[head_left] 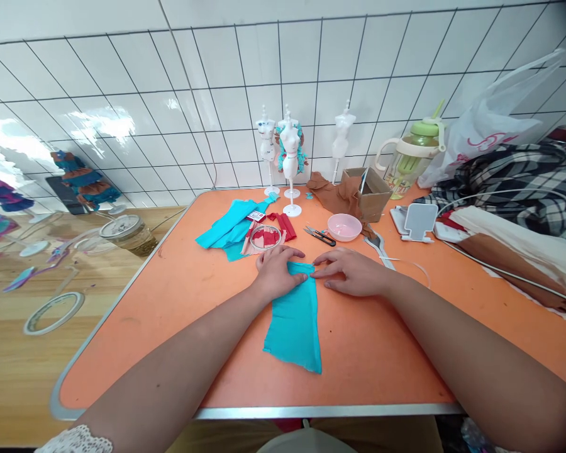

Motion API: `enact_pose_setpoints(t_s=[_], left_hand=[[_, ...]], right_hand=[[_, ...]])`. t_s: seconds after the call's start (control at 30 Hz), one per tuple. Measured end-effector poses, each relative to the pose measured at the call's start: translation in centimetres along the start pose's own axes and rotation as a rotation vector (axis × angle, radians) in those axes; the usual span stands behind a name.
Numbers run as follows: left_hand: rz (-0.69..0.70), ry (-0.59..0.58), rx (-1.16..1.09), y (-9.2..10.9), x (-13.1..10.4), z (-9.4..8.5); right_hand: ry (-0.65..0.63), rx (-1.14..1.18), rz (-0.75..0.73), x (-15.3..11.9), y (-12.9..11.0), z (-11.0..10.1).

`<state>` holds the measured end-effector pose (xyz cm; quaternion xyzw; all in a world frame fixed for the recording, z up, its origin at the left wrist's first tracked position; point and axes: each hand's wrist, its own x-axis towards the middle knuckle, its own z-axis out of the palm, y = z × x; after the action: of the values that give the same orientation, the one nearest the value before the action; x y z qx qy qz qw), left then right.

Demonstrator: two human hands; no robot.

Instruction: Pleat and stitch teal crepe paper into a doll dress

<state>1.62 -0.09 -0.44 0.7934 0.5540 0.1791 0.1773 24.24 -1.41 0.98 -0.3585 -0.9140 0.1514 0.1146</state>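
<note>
A strip of turquoise cloth lies flat on the orange table, narrow at its far end and wider toward me. My left hand rests over its upper left part, thumb stretched across the cloth and fingers reaching along the far edge. From the other side, my right hand touches the upper right corner with fingertips, its fingers extended and apart. Neither hand visibly grips the cloth. Just beyond the left hand are a small round hoop over red fabric and more turquoise cloth. Black thread snips lie past the right hand.
Small white mannequins stand at the table's back, near a pink bowl and a cardboard box. Rightward are a phone stand, a drink bottle and a plaid cloth. A tape roll lies on the wooden surface leftward.
</note>
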Motion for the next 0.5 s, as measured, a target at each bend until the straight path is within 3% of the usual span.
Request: enact_pose_setpoints(t_s=[0.17, 0.33, 0.5], left_hand=[[0.091, 0.030, 0.018, 0.1, -0.4, -0.5], [0.397, -0.037, 0.197, 0.8, -1.3, -1.9], [0.445, -0.082, 0.267, 1.1, -1.8, -2.0]], right_hand=[[0.004, 0.011, -0.008, 0.0, 0.3, 0.2], [-0.003, 0.005, 0.008, 0.1, 0.0, 0.0], [-0.024, 0.002, 0.025, 0.0, -0.2, -0.3]])
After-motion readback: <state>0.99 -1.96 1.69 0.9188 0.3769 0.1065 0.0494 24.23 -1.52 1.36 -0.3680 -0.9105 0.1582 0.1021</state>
